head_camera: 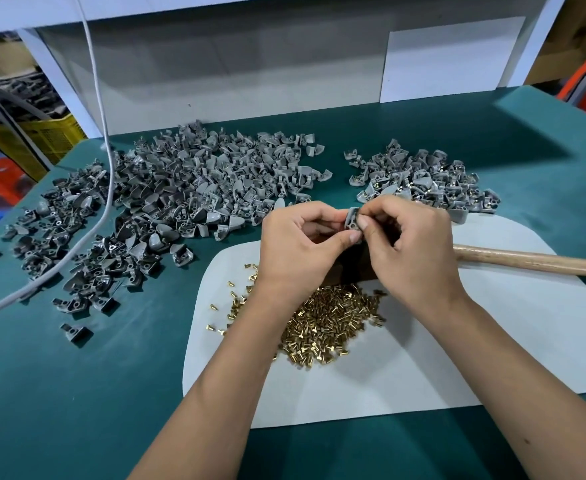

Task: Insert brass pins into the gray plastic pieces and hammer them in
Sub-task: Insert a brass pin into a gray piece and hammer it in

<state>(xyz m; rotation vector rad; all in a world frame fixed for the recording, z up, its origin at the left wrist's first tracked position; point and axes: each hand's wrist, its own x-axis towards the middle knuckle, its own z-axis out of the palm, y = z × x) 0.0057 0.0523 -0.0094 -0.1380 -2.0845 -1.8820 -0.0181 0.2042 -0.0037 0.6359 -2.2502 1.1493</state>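
Pinching an upright gray piece (353, 221), holed face toward camera.

Factory assembly bench, green mat (76, 393), heaped gray plastic pieces (194, 181), brass pins (329, 323), stacked crates (52, 133) behind

A heap of small brass pins (322, 323) is spread on a white rounded mat (423, 358) on the green-covered table (76, 393); gray plastic pieces are piled behind-left (180, 188) and behind-right (423, 178).
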